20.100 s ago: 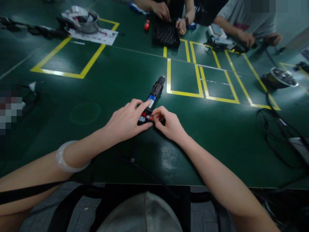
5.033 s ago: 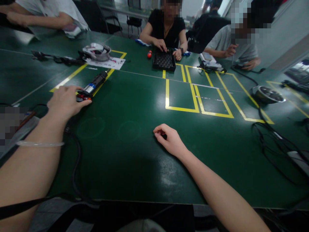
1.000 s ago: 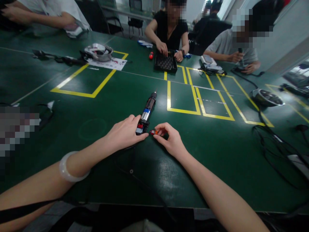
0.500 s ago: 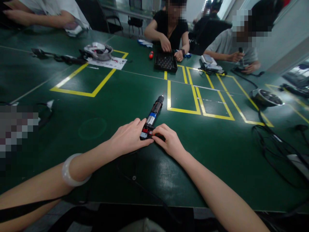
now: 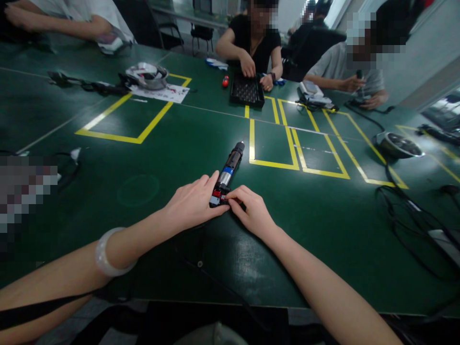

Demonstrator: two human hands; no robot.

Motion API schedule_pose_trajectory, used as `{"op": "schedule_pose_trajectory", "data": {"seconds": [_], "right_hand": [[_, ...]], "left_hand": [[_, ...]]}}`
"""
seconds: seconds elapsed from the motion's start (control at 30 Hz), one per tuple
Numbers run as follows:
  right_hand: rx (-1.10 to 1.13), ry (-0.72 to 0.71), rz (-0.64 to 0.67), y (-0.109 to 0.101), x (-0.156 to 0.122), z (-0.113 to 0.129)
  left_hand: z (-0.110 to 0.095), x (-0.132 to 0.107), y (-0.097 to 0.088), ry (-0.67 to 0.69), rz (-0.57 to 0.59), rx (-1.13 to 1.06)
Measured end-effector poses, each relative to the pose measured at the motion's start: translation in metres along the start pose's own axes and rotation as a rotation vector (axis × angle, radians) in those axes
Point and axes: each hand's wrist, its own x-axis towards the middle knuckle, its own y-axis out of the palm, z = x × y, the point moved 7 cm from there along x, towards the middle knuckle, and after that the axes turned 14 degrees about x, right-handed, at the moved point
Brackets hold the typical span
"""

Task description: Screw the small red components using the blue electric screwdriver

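An electric screwdriver (image 5: 230,167) lies on the green table, its tip pointing away from me. Its casing looks open, showing a silver and blue motor and red and grey parts at the near end. My left hand (image 5: 192,200) holds that near end from the left, thumb along the bottom and fingers along the side. From the right, my right hand (image 5: 249,205) has thumb and forefinger pinched at the red part (image 5: 217,193). Whatever sits between those fingertips is too small to make out.
Yellow tape outlines (image 5: 273,165) mark the table. Across it, a person's hands work at a black tray (image 5: 247,93). A silver ring-shaped device (image 5: 147,76) stands far left, a round metal-rimmed device (image 5: 400,145) at right. Black cables (image 5: 398,225) coil at the right edge.
My right fingertips have shifted slightly at the screwdriver's near end, and more of the red part shows. My left hand keeps its hold, with its forefinger raised a little.
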Motion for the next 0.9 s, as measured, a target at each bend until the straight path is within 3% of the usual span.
{"op": "schedule_pose_trajectory", "data": {"seconds": [0.63,0.9], "right_hand": [[0.118,0.047,-0.031,-0.005,-0.004,-0.011],[0.102,0.045,-0.033,-0.013,-0.006,-0.012]], "left_hand": [[-0.002,0.008,-0.001,-0.061,-0.03,0.03],[0.011,0.012,-0.001,-0.096,-0.046,0.111]]}}
